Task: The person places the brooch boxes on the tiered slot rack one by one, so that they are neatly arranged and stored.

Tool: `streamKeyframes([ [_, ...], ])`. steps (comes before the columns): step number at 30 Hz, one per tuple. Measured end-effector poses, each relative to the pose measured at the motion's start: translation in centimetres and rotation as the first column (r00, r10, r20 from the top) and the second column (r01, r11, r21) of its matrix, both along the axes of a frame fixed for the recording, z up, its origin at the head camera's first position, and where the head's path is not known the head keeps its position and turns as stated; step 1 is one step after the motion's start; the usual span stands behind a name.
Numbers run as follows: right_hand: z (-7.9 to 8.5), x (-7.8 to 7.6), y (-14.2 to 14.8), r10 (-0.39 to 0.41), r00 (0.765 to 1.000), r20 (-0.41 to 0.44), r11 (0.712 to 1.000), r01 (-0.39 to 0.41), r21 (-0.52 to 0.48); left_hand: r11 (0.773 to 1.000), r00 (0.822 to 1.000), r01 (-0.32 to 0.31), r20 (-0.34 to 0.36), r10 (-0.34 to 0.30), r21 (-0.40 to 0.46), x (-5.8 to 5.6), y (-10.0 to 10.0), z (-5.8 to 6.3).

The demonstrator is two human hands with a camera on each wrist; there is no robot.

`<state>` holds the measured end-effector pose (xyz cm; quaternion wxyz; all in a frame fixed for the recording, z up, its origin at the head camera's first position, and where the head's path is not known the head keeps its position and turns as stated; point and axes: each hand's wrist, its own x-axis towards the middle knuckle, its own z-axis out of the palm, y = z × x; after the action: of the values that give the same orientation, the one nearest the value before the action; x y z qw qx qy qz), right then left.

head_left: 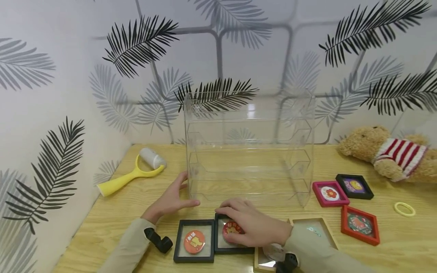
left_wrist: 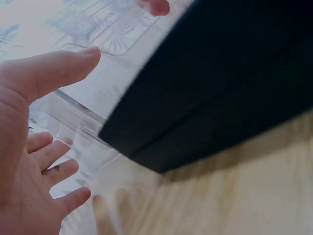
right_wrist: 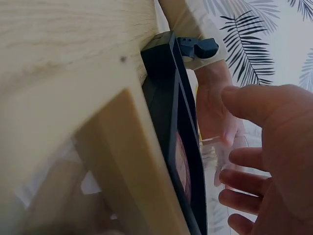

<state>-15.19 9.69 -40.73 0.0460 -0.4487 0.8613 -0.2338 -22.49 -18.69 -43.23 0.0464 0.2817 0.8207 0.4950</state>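
A clear acrylic tiered rack (head_left: 249, 151) stands upright in the middle of the table. My left hand (head_left: 174, 201) is at its lower left corner, the thumb in front of the side panel and the other fingers spread beside it. Over a black square frame with a round red badge (head_left: 233, 230) is my right hand (head_left: 254, 225), fingers loosely bent and covering part of it. Another black frame (head_left: 194, 256) with an orange badge lies directly to its left. In the right wrist view, the right fingers (right_wrist: 247, 183) stand apart from the black frame (right_wrist: 171, 122), gripping nothing.
Wooden frames (head_left: 315, 231) lie under and beside my right forearm. Pink (head_left: 315, 191), black (head_left: 368, 196) and red (head_left: 345, 229) frames are on the right, near a yellow ring (head_left: 404, 209) and a teddy bear (head_left: 389, 167). A yellow-handled lint roller (head_left: 117, 184) lies back left.
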Motion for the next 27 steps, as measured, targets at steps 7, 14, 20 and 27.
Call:
streamKeyframes([
  [7,0.1,0.0,-2.3,-0.009,0.999,0.033,0.998,0.006,0.069,1.000,1.000,-0.008,0.021,0.008,0.013,-0.2,-0.4,-0.4],
  [14,0.2,0.5,-3.9,0.011,0.999,0.042,0.986,-0.017,0.164,1.000,0.997,-0.018,0.078,0.016,0.025,0.0,-0.6,-0.4],
  [20,0.3,0.9,-4.3,-0.010,0.998,0.056,0.972,-0.003,0.235,0.999,0.998,-0.011,0.059,0.009,0.047,0.0,-0.1,-0.8],
  [27,0.2,0.7,-4.5,-0.002,0.998,0.067,0.968,-0.015,0.249,0.999,0.998,-0.017,0.068,0.014,0.052,0.0,0.0,-1.1],
])
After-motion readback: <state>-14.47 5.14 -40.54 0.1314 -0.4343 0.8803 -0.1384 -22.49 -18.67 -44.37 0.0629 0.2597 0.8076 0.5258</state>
